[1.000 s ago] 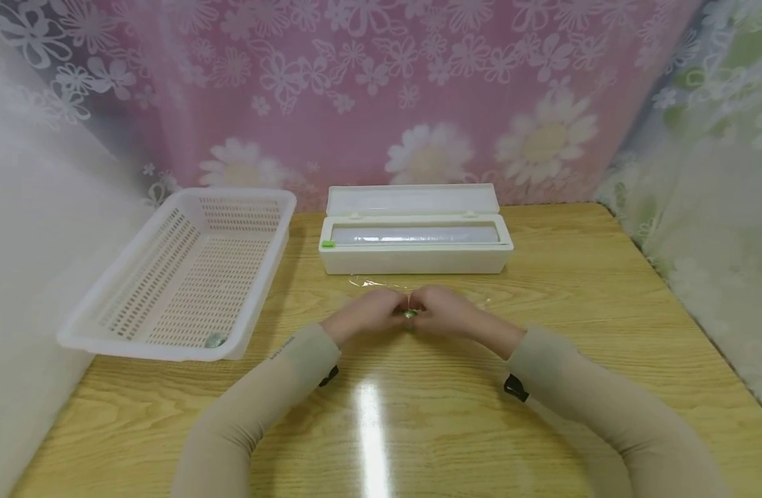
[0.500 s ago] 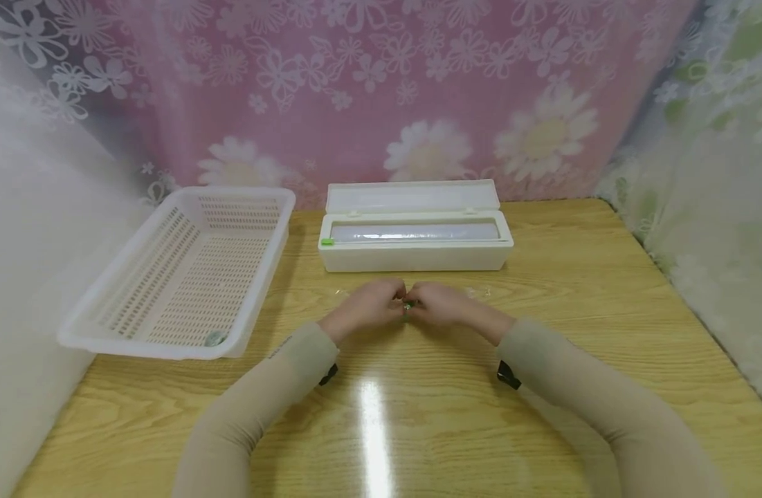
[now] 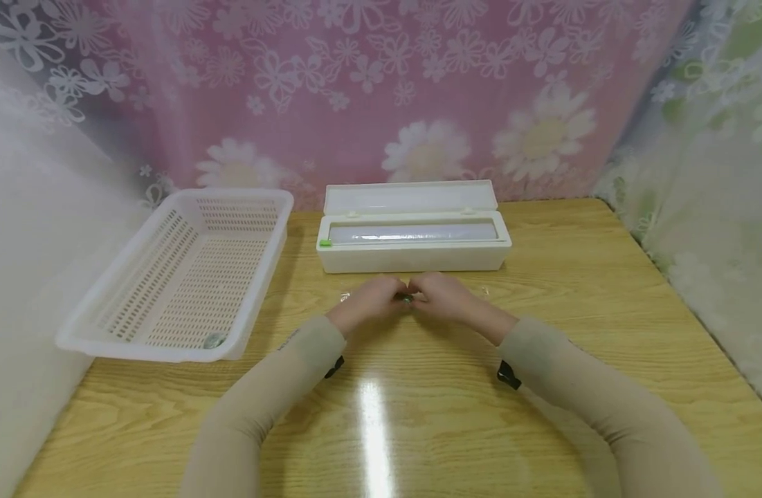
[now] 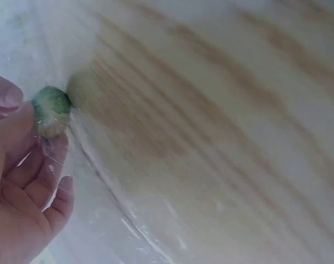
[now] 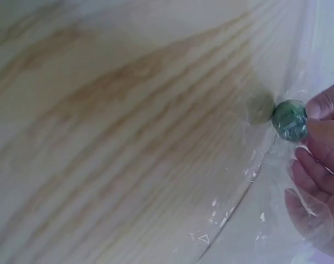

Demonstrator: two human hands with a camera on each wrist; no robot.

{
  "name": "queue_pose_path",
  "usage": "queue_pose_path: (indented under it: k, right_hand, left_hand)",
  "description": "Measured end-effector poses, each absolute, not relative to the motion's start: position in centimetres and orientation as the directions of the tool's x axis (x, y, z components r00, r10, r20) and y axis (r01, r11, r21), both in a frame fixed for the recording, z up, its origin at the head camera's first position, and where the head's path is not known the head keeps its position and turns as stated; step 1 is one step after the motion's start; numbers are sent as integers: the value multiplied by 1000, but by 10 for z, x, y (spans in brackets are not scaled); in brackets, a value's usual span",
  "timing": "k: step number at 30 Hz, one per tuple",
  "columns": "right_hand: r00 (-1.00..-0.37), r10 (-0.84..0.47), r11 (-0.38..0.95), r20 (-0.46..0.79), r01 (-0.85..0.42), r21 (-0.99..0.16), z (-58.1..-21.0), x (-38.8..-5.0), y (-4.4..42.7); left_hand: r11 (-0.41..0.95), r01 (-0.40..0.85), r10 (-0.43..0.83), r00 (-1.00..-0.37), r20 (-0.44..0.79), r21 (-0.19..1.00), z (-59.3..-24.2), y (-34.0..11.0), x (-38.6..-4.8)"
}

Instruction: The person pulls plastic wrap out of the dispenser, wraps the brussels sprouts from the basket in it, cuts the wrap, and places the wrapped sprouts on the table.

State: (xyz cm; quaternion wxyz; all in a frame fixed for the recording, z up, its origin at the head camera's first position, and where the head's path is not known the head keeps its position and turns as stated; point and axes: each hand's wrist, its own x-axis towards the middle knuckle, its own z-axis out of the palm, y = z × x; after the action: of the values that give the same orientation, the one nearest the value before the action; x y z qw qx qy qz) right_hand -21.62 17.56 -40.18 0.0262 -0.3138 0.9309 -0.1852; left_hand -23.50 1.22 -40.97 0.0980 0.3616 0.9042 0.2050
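Observation:
A small round green vegetable (image 4: 51, 111), which looks like a Brussels sprout, stands on the wooden table among clear plastic film (image 5: 266, 220). In the head view it barely shows between the fingertips. My left hand (image 3: 371, 302) pinches it and the film from the left with thumb and forefinger. From the other side my right hand (image 3: 443, 299) does the same, and a fold of film lies over its lower fingers in the right wrist view. Loose film edges (image 3: 345, 297) glint beside the hands.
Behind the hands stands a white film dispenser box (image 3: 412, 261) with its lid (image 3: 408, 198) raised and a roll inside. A white slotted basket (image 3: 138, 351) sits at the left, with one small greenish wrapped item (image 3: 214, 340) in its near corner.
Both hands have moved slightly away from me, toward the dispenser box, still together at the green vegetable. The film edges visible around them have drawn in. Basket and box stay put.

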Motion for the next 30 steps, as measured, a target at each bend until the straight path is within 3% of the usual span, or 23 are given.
queue_pose_path:
  k: [6,10,18,30]
  right_hand:
    - [-783,-616,739,84,-612,-283,-405,-216,173]
    - [-775,-624,729,97,-623,-285,-407,-219,172]
    - [-796,-605,752,7,-574,-323,-400,-230,176]
    - [-808,-590,782,14,-575,-242,-409,-239,170]
  left_hand:
    - [659,562,660,-751,-24,500,-413,7,-240]
    - [682,568,645,-764,-13,461,-411,6,-239]
    - [703,649,674,-738,19,290,-408,8,-241]
    - [743,633,657,-752,-52,218,-409,9,-258]
